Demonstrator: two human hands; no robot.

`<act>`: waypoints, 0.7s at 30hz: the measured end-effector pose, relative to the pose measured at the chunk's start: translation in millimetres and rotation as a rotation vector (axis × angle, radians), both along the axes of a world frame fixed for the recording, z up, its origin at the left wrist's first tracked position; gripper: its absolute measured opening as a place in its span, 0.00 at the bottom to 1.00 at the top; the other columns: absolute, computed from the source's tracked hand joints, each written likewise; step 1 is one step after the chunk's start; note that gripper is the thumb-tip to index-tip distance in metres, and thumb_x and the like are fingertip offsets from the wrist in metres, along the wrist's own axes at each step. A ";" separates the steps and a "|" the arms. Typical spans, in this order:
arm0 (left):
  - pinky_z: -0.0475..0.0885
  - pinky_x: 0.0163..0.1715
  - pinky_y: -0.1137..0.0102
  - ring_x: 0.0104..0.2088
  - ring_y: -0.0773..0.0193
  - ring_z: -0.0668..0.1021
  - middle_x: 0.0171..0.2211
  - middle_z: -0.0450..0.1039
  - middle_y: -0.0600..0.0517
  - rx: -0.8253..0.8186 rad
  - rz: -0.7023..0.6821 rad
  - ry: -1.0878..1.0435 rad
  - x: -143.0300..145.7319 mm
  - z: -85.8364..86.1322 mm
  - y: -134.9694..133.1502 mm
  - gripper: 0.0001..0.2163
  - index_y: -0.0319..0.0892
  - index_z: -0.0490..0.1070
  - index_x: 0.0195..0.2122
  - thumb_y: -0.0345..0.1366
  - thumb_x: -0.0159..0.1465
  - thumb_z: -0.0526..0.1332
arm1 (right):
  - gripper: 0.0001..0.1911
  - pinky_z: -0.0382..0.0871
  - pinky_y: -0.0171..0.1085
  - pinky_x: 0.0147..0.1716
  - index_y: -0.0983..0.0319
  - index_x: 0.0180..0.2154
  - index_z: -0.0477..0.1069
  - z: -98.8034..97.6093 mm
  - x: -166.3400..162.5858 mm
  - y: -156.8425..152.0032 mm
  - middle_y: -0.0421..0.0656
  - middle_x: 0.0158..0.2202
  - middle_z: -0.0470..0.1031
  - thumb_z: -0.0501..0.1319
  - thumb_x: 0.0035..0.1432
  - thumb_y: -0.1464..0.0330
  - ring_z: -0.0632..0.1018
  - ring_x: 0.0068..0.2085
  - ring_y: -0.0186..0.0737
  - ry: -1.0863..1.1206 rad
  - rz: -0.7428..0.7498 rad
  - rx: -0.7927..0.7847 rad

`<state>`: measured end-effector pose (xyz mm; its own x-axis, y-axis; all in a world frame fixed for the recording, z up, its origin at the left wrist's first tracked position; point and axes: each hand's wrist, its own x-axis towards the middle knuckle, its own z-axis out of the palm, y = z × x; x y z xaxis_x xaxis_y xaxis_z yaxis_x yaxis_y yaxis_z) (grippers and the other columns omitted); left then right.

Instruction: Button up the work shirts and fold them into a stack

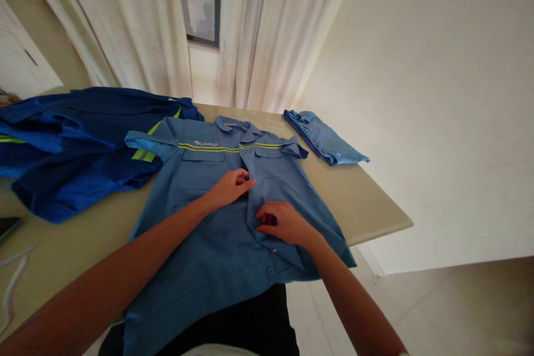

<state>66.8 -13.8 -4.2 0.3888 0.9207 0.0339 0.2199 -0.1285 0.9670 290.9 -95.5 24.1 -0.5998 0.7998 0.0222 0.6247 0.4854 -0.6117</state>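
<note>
A blue-grey short-sleeved work shirt [208, 233] lies spread face up, collar away from me, with yellow stripes and lettering across the chest. Its lower edge hangs over the table's near side. My left hand [231, 187] is on the front placket at mid-chest, thumb and fingers curled together at its edge. Lower and to the right, my right hand [286, 223] has its fingers bent, thumb and fingertips at the placket beside a button [252, 221]. Another button [270, 271] shows near the hem, where the front edges overlap unevenly.
Darker blue garments with yellow-green bands [83, 144] are heaped at the left. A folded light-blue garment [321, 136] sits at the back right of the table [367, 206]. White cord [14, 283] and a dark flat object [7, 227] lie at the left edge. Curtains [137, 28] hang behind.
</note>
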 end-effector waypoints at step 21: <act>0.59 0.29 0.68 0.24 0.65 0.69 0.21 0.67 0.56 0.332 -0.061 0.176 10.1 8.3 -39.1 0.17 0.44 0.66 0.25 0.46 0.68 0.60 | 0.08 0.67 0.34 0.29 0.60 0.31 0.79 -37.9 -15.1 -0.8 0.39 0.25 0.76 0.68 0.64 0.65 0.73 0.25 0.35 0.199 -0.383 0.101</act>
<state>76.9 -52.9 4.0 0.4691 0.8457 0.2544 0.3612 -0.4466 0.8186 275.9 -96.3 -13.8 -0.2367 0.9515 0.1963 0.6462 0.3051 -0.6996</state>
